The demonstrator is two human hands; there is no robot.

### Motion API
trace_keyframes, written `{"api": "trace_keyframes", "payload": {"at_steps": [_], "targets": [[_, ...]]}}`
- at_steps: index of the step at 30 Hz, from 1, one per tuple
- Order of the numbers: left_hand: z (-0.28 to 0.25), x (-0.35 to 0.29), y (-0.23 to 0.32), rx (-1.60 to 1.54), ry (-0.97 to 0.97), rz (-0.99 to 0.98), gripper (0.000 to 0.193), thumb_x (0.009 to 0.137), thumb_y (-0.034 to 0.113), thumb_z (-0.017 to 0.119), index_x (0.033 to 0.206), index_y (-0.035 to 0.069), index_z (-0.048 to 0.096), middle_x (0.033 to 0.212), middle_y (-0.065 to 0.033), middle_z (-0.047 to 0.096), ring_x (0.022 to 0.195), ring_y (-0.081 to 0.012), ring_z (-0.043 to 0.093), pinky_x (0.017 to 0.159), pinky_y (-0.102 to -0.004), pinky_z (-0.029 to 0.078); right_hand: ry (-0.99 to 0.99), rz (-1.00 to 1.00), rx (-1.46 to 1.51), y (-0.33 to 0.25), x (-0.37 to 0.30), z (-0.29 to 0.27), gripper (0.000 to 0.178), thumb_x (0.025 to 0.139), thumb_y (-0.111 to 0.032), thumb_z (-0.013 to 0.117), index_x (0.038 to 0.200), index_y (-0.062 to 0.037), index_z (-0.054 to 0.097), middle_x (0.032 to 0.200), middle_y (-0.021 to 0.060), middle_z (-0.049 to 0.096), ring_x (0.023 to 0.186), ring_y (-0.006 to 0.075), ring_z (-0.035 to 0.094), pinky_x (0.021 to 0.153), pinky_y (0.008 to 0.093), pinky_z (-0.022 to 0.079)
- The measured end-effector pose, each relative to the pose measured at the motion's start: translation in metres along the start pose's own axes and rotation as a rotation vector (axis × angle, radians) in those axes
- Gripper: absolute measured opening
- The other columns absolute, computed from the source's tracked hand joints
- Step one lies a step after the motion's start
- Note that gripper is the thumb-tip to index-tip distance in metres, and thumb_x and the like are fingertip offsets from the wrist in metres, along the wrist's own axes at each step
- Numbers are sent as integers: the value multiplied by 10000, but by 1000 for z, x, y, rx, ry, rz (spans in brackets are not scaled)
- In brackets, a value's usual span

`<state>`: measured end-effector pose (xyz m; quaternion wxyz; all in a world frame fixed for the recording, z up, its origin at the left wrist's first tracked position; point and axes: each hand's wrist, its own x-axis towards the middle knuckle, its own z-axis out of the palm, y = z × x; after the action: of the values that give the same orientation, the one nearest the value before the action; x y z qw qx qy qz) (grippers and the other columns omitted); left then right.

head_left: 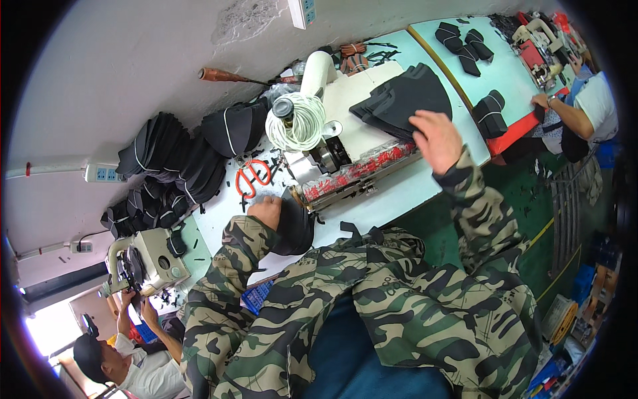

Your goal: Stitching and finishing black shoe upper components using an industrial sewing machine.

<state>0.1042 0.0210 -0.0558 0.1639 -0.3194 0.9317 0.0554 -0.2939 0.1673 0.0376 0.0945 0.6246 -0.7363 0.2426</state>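
My left hand [265, 212] is closed at the upper left edge of a stack of dark curved sheet pieces [295, 227], which lies at the table's front edge; the fingertips are partly hidden. My right hand [438, 141] is open, its fingers slightly bent, at the right edge of a fanned pile of dark sheet pieces [407, 98]. I cannot tell whether it touches them. That pile lies on the white bed of a sewing-type machine [355, 90] with a red-marked metal front edge. A coil of white cord [296, 126] hangs around a post on the machine.
Bundles of dark pieces [159, 149] stand along the wall at left. Orange-handled scissors [252, 178] lie left of the machine; a wooden-handled tool [222, 75] is behind. Tied bundles [490, 113] lie on the right table. Co-workers sit at machines at lower left [129, 362] and far right [591, 110].
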Motion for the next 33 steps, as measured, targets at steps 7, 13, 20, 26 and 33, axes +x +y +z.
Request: {"api": "trace_keyframes", "payload": {"at_steps": [7, 13, 20, 26, 33], "targets": [[-9, -3, -7, -263, -115, -9, 164, 801, 140, 587, 938, 52, 609, 805, -94, 631, 644, -258, 639, 566, -372, 507, -407, 152, 814, -86, -19, 8, 224, 768, -114, 632, 974, -28, 637, 946, 112, 647, 898, 244, 607, 772, 347, 487], [-96, 26, 22, -987, -426, 317, 167, 779, 112, 618, 901, -2, 630, 711, -64, 620, 689, -150, 588, 660, -300, 463, -843, 227, 1345, -115, -42, 46, 277, 802, -112, 627, 1051, 8, 627, 981, 113, 652, 868, 169, 610, 782, 281, 482], [-87, 63, 2, -812, -205, 96, 207, 816, 171, 567, 881, -12, 638, 700, -128, 626, 664, -221, 607, 639, -346, 461, -744, 813, 1704, -154, -37, 79, 423, 829, -98, 621, 1204, 59, 505, 981, 123, 618, 817, 151, 609, 707, 272, 528], [-107, 73, 29, -525, 138, 70, 237, 801, 234, 563, 881, 39, 670, 780, -191, 635, 735, -356, 617, 677, -434, 481, -650, 870, 1845, -150, -38, 79, 433, 856, -99, 601, 1239, 54, 469, 1031, 123, 610, 897, 179, 616, 792, 298, 517], [-105, 59, 68, -490, 270, 66, 262, 819, 256, 580, 897, 19, 664, 784, -182, 633, 711, -353, 617, 639, -417, 476, -638, 125, 1163, -70, 8, 48, 301, 778, -159, 657, 1030, 5, 641, 912, 118, 676, 830, 175, 630, 763, 291, 483]]}}
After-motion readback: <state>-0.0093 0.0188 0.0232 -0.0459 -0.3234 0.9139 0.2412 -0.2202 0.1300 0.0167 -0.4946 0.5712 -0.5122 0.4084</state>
